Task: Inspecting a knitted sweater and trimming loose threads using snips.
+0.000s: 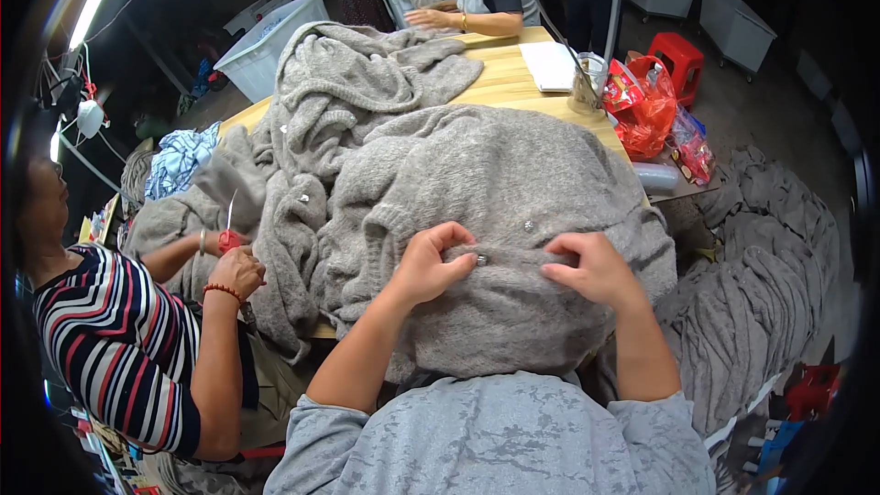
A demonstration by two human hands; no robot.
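Note:
A fuzzy grey-brown knit garment [513, 165] lies spread over the table in front of me. My left hand [436, 261] pinches a fold of it between thumb and forefinger, right beside a shiny round button [481, 259]. Across from it, my right hand [594, 268] has curled fingers and a thumb on the same fold, so a strip of knit runs between both hands. Another shiny button [529, 226] sits on the cloth just beyond the fold.
More grey knitwear [339, 82] is heaped at the far left. A co-worker beside me holds a red-handled cutting tool [229, 238]. White paper [547, 66] and a red plastic bag [649, 110] lie far right. Piled knitwear [752, 284] stands right. People work around a white bin [394, 0] beyond.

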